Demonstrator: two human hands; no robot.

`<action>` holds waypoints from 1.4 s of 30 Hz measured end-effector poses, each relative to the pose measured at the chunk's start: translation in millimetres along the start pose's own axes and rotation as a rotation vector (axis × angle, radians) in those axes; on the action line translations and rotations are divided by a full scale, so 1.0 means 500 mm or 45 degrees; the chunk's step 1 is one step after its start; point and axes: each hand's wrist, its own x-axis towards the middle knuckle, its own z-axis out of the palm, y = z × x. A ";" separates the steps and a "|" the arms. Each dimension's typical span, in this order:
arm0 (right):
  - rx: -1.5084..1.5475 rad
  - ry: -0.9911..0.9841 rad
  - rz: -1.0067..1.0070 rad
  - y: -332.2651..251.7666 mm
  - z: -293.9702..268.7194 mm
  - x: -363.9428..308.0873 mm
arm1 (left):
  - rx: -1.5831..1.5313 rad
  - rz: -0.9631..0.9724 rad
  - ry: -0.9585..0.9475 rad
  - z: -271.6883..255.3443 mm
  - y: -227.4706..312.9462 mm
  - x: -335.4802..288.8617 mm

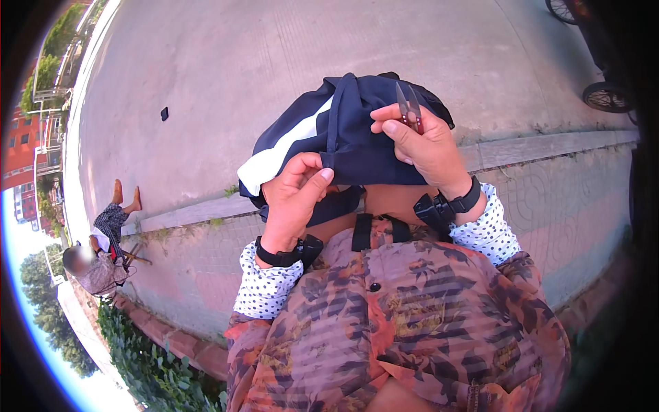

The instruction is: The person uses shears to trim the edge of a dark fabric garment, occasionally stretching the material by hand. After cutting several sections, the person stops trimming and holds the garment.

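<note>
At six o'clock, nearest us, we see a patterned top (412,295); toward twelve, a navy garment (374,165) lies across the lap, probably so the legs bear its weight. Near nine, the left hand (288,199) pinches its edge between thumb and forefinger, likely to steady that spot. At two, the right hand (432,147) curls round small snips (410,113), blades parted and pointing toward twelve, seemingly angled away from the pinched edge; whether its fingertips grip anything else, we cannot tell. Farther out, between eight and nine, a person (96,271) sits.
</note>
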 end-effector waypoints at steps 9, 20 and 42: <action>-1.409 -0.249 -0.609 0.035 0.024 -0.023 | -0.279 -0.089 0.098 -0.003 -0.014 0.011; -0.546 0.140 -0.274 0.016 -0.015 -0.045 | -0.349 -0.083 0.146 -0.017 -0.016 0.003; -0.914 -0.357 -0.243 0.037 0.070 0.033 | -0.241 0.063 0.025 -0.001 -0.011 -0.011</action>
